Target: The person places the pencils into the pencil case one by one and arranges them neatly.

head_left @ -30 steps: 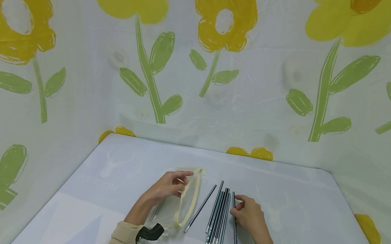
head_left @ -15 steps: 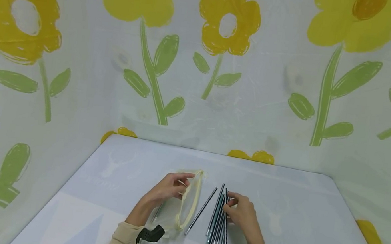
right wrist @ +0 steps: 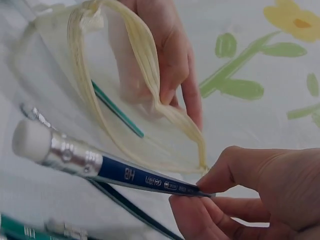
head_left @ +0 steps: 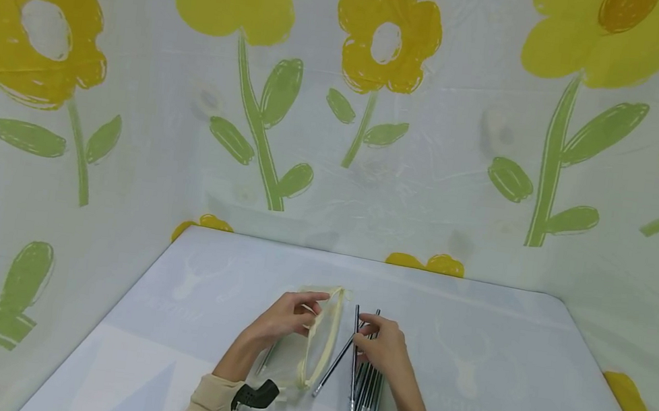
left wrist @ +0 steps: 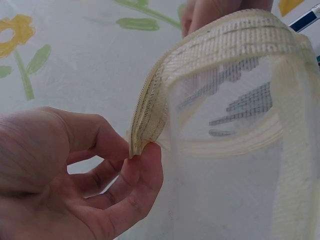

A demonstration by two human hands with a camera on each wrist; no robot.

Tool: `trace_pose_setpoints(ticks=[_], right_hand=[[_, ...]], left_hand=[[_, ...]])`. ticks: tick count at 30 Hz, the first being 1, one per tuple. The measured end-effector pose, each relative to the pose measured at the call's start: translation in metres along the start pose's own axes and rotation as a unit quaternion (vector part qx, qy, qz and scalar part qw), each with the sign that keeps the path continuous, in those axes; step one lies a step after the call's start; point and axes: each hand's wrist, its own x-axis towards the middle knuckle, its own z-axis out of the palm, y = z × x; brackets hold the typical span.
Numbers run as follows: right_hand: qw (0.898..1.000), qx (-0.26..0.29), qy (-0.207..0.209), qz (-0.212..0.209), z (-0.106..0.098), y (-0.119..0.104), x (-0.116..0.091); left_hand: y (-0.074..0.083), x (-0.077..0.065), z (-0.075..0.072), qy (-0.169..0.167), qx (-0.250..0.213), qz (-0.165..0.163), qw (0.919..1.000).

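My left hand (head_left: 290, 314) pinches the zippered edge of a see-through mesh pencil pouch (left wrist: 225, 195), keeping its cream-trimmed mouth spread toward the right. Inside the pouch a green pencil (right wrist: 117, 109) shows through the mesh. A dark blue HB pencil (right wrist: 145, 178) with a white eraser is pinched between the thumb and fingers of my right hand (head_left: 383, 344), close to the pouch opening. Below that hand lies a bunch of blue and green pencils (head_left: 367, 400), partly hidden by it. One separate pencil (head_left: 332, 367) lies slanted between the pouch and the bunch.
A pale table (head_left: 490, 346) carries everything, and its far edge meets a hanging sheet (head_left: 416, 195) printed with yellow flowers. Black cameras are strapped to both wrists, near the beige sleeves (head_left: 210, 399).
My right hand has carried its pencil leftward, from right of the bunch, across it, to near the pouch mouth. The left hand has kept its hold on the pouch edge.
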Motion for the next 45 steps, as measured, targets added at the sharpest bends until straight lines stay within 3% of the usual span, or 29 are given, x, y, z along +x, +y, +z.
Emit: trace_pose_setpoints(ticks=[13,29,45], right_hand=[[0.997,0.074,-0.028,-0.001,0.023,-0.015,0.012],[0.996,0.086,0.012,0.019,0.036,-0.021,0.024],[0.995,0.098,0.016,0.008,0.033,-0.02,0.019]], left_hand=[[0.004,-0.004,0.002,-0.002,-0.008,-0.001,1.0],[0.006,-0.002,0.006,-0.01,-0.008,0.001,0.9999],[0.004,-0.002,0.006,-0.011,-0.003,0.001,0.9999]])
